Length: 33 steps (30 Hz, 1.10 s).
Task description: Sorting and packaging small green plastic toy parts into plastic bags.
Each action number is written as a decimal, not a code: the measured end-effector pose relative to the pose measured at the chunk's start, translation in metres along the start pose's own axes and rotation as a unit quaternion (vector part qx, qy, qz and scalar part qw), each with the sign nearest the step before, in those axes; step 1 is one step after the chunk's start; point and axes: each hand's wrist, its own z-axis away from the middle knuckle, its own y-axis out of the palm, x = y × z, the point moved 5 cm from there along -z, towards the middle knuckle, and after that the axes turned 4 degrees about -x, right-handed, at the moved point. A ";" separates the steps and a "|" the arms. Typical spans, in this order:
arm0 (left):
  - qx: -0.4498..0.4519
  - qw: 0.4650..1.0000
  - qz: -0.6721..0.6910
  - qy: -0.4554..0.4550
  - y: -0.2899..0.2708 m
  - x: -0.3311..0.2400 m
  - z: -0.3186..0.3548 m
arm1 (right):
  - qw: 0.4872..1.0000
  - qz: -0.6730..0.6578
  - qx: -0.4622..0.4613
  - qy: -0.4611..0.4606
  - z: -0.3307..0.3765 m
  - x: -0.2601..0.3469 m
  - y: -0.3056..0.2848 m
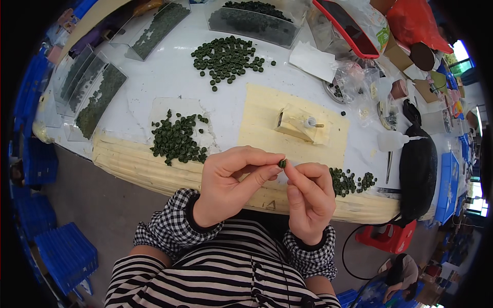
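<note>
Thumb and forefinger of my left hand (pixel 228 182) are pinched on a small, round, dark green piece (pixel 282 164) like a tiny cap. My right hand (pixel 310 200) has its forefinger tip against the same piece. Its thumb is folded in against the other fingers, and whether something lies inside them is hidden. Both hands are over the padded front edge (pixel 272 197) of the table. Loose piles of similar green pieces lie left of my left hand (pixel 177 137), right of my right hand (pixel 352 182) and farther back (pixel 226 59).
Beyond my hands, a yellow-taped block (pixel 303 126) with a metal pin stands on a yellow sheet (pixel 257 110). Clear trays (pixel 100 100) of green pieces stand left and back. At right are a red-cased phone (pixel 349 28), a squeeze bottle (pixel 393 140) and a black bag (pixel 418 174).
</note>
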 end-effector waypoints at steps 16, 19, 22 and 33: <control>-0.023 0.993 -0.098 0.067 0.002 -0.003 -0.003 | 1.000 0.014 0.004 -0.017 -0.003 0.002 -0.002; -0.020 0.996 -0.077 0.050 0.002 -0.002 -0.002 | 1.000 0.002 0.009 0.004 -0.001 0.004 -0.001; -0.028 0.998 -0.048 0.032 0.000 -0.002 -0.003 | 1.000 0.014 0.013 -0.014 -0.002 0.004 0.000; -0.021 0.996 -0.075 0.045 -0.001 0.000 0.000 | 0.998 0.027 0.018 -0.047 -0.003 0.004 -0.001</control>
